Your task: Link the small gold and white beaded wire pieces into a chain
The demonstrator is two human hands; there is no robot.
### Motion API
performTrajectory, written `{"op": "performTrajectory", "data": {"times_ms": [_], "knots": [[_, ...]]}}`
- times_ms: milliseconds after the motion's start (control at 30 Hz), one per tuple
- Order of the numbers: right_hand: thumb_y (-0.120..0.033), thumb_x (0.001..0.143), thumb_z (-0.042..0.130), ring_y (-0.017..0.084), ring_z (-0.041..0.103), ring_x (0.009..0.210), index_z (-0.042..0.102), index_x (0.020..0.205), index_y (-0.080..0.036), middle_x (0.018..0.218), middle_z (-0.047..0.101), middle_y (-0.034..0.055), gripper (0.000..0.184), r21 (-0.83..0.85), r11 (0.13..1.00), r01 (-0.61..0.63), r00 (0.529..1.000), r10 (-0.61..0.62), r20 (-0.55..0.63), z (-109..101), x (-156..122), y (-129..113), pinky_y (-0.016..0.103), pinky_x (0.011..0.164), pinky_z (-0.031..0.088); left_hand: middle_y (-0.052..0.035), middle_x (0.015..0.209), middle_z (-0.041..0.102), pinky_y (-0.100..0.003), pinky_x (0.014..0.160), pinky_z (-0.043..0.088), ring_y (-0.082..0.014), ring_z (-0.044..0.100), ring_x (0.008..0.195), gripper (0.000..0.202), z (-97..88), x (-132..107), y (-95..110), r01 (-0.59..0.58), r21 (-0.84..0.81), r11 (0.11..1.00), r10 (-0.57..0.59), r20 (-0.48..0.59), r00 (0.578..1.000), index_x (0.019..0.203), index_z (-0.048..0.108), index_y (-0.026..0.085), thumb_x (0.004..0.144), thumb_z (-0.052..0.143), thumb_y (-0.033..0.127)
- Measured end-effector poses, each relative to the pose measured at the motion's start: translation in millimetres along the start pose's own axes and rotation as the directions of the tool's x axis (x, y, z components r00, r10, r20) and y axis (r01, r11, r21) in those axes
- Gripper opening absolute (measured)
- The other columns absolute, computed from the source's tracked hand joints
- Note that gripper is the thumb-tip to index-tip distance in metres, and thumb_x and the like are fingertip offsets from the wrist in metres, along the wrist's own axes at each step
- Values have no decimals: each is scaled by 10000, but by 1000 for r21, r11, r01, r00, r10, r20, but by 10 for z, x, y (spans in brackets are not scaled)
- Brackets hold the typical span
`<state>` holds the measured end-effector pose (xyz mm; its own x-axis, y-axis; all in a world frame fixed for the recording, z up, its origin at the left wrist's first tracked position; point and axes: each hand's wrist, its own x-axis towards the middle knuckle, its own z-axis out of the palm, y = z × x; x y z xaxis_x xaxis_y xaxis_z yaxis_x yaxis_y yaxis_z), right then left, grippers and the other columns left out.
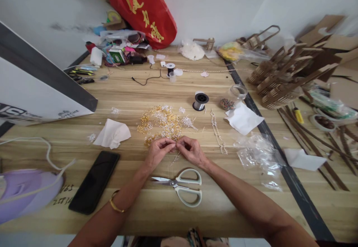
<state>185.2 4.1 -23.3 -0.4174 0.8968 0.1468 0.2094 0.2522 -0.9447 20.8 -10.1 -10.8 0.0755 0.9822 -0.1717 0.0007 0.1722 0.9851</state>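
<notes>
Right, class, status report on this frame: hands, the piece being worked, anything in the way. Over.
Left hand and right hand fingertip to fingertip, both pinching a small beaded strand. Bead pile just beyond. Scissors lie apart, nearer the body.

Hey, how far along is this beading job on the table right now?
Done, it seems: one finished beaded chain lies right of the bead pile. In hand: the left hand and right hand pinch a short strand together, its tail dangling toward the scissors. Left: the pile's gold and clear pieces lie loose, so likely early on.
</notes>
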Motion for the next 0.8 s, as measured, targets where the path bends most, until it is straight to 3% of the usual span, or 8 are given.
{"op": "performTrajectory", "data": {"times_ms": [300, 633, 800], "knots": [[-365, 870, 500, 73, 371, 495, 608, 773, -124, 574, 497, -22, 281, 15, 999, -34, 999, 34, 27, -8, 6, 3, 197, 475, 293, 1, 591, 627, -217, 556, 481, -113, 581, 552, 176, -3, 10, -26, -83, 86, 993, 83, 11, 997, 715, 637, 128, 740, 634, 303], [-484, 870, 463, 71, 346, 468, 547, 776, -152, 557, 421, -47, 355, 251, 957, -149, 984, 168, -56, -47, 34, -10, 196, 443, 268, 19, 578, 587, -217, 504, 486, -119, 582, 514, 182, -49, -13, -14, -82, 173, 982, 91, -44, 995, 781, 567, 154, 780, 575, 335], [-469, 849, 495, 76, 330, 485, 561, 746, -150, 552, 398, -49, 341, 235, 963, -133, 980, 163, -115, -48, 51, 2, 204, 453, 251, 27, 592, 561, -213, 520, 482, -120, 585, 530, 180, -128, -21, -4, -121, 256, 959, 142, -67, 988, 788, 547, 168, 801, 553, 348]]}}
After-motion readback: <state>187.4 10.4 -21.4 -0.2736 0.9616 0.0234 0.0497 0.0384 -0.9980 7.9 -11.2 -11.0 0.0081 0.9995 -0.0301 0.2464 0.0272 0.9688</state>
